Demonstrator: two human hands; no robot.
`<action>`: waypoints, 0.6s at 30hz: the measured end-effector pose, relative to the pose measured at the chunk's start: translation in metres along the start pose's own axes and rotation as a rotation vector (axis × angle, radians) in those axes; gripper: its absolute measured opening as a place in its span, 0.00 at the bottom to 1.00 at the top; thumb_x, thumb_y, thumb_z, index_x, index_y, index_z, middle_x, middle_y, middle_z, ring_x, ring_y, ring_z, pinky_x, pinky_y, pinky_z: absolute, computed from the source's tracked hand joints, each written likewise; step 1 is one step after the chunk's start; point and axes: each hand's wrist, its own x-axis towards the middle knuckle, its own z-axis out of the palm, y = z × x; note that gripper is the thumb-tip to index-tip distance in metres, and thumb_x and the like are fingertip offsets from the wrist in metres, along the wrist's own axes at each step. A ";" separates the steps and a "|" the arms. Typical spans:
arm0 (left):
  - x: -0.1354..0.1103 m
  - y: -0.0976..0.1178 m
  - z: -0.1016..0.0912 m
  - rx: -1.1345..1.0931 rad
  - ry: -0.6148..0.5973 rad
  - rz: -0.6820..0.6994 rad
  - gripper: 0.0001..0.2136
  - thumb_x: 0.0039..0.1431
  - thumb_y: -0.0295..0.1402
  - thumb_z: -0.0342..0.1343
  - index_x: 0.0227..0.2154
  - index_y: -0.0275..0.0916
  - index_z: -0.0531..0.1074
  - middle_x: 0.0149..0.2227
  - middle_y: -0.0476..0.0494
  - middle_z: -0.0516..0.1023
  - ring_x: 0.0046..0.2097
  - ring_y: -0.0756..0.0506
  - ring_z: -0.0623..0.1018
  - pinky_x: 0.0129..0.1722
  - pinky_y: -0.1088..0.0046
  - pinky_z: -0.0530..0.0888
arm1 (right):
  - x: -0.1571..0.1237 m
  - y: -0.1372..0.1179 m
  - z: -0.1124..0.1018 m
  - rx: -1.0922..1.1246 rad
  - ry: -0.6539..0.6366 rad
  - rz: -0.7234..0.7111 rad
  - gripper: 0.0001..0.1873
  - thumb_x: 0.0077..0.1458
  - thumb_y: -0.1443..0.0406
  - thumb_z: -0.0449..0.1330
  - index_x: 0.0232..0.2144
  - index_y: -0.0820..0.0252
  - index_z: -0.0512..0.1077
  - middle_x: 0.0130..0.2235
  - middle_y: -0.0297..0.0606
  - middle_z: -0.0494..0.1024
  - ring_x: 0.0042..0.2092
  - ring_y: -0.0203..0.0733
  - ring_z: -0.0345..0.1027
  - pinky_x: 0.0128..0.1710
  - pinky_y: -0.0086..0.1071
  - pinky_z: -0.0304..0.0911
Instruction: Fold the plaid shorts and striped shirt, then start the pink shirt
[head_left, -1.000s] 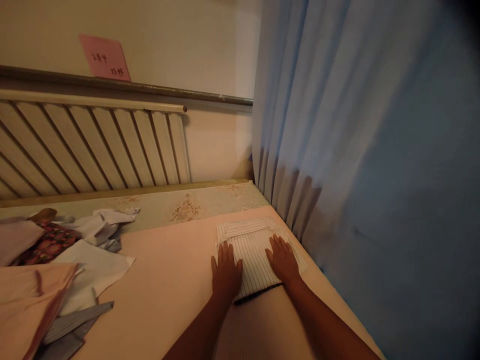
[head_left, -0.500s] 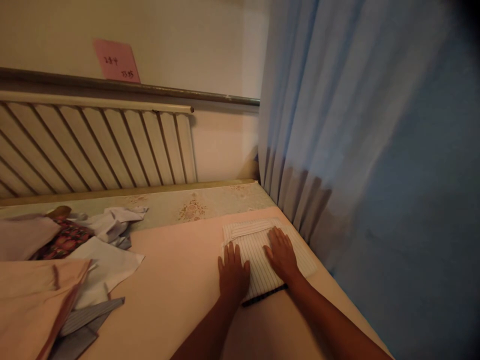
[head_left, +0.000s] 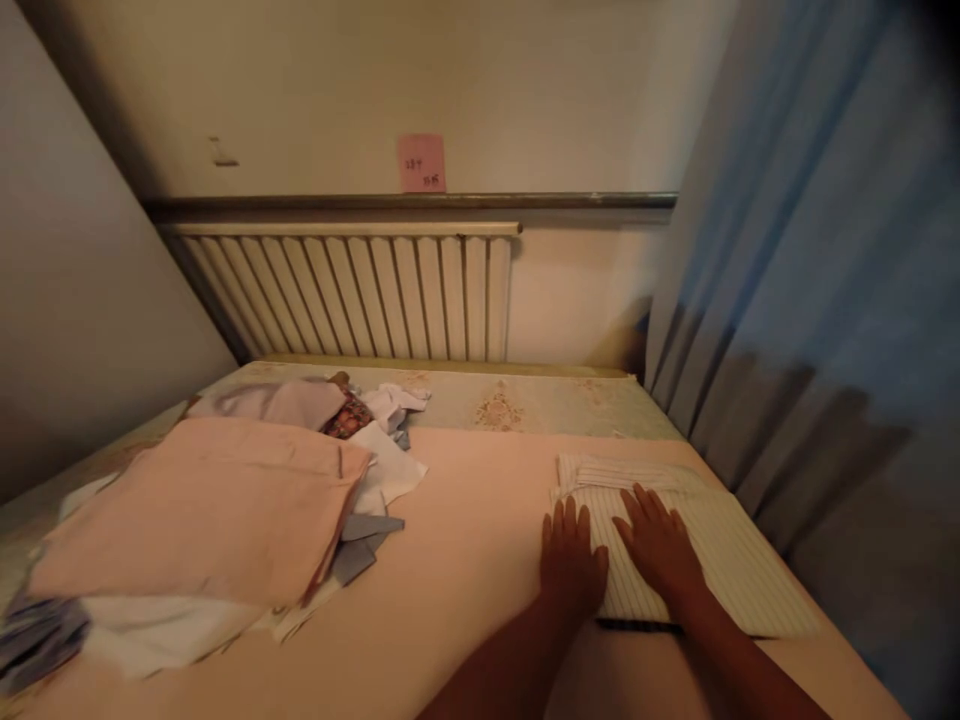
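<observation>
A folded white garment with thin dark stripes (head_left: 720, 560) lies on the pink bed sheet (head_left: 465, 560) near the bed's right side. My left hand (head_left: 571, 565) rests flat on the garment's left edge, fingers stretched out. My right hand (head_left: 660, 548) lies flat on top of the garment, fingers spread. Neither hand holds anything.
A pile of clothes sits at the left: a folded pink cloth (head_left: 210, 510) on top, white pieces (head_left: 386, 470), grey fabric (head_left: 360, 545) and a flowered item (head_left: 346, 418). A radiator (head_left: 352, 295) lines the far wall under a pink note (head_left: 421, 163). A blue curtain (head_left: 825, 280) hangs at the right.
My view has swung left, bringing the whole clothes pile and left wall into sight. My hands stay flat on the striped garment, the right hand a little nearer the left.
</observation>
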 end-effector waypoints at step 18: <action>-0.164 -0.071 -0.094 0.035 -0.104 0.059 0.27 0.64 0.44 0.42 0.64 0.43 0.54 0.67 0.43 0.53 0.68 0.39 0.51 0.66 0.50 0.52 | -0.152 -0.146 -0.006 0.258 0.255 -0.183 0.28 0.61 0.52 0.44 0.51 0.63 0.71 0.55 0.54 0.71 0.57 0.58 0.65 0.54 0.51 0.61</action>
